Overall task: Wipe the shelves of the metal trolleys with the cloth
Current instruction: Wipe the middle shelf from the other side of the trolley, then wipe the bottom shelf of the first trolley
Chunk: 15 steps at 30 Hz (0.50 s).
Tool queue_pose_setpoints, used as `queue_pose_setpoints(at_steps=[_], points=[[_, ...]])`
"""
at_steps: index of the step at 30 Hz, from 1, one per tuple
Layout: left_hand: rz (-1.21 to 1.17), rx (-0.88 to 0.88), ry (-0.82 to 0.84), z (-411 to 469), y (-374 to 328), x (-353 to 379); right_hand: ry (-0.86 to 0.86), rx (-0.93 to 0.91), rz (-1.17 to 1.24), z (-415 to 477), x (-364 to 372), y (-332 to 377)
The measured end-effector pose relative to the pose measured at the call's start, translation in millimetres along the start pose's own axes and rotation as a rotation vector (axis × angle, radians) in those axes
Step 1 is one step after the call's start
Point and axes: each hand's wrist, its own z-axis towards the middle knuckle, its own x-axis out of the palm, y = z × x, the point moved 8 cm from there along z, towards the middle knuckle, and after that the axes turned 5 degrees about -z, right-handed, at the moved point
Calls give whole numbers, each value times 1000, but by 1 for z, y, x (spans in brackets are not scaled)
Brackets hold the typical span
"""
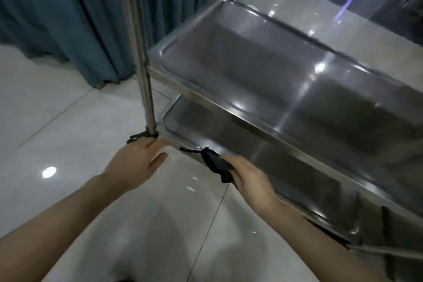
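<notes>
**Operator:** Where is the cloth?

**Spotter:** The dark cloth (216,163) is bunched in your right hand (248,178), with your fingers curled round it. It lies on the front rim of the lower shelf (229,130) of the trolley (251,125), near the shelf's left corner. A thin strand trails left along the rim.

**Operator:** And my other hand?

**Spotter:** Your left hand (137,160) holds nothing. Its fingers are straight, the thumb is spread and the palm faces down, just beside that same corner. I cannot tell whether your fingertips touch the rim.

**Operator:** What stands in the way?

**Spotter:** The upper shelf (274,71) hangs over the lower one and covers most of it, so you see only a strip along the front. The upright post (142,64) rises at the corner, just beyond your left fingers. There is a black part (139,138) at its foot, too blurred to name.

**Operator:** And around the trolley?

**Spotter:** A blue curtain (68,7) hangs behind the post and reaches the white tiled floor (57,110). The floor is glossy, with a bright spot of reflected light to the left of your left wrist.
</notes>
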Motion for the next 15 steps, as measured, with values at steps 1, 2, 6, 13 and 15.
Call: queue_pose_setpoints(at_steps=[1,2,6,13,15], points=[[2,-33,-8,-12,-4,-34,24,-3,12,3,-20,32],[7,-63,-29,-21,-9,-69,44,-20,16,5,-41,65],[8,-204,-56,-45,-30,-213,100,-105,29,8,-140,184],[-30,-244,-172,-39,-81,-454,84,-170,-14,12,-325,342],[2,-233,-195,-31,-89,-508,37,-187,19,19,-374,376]])
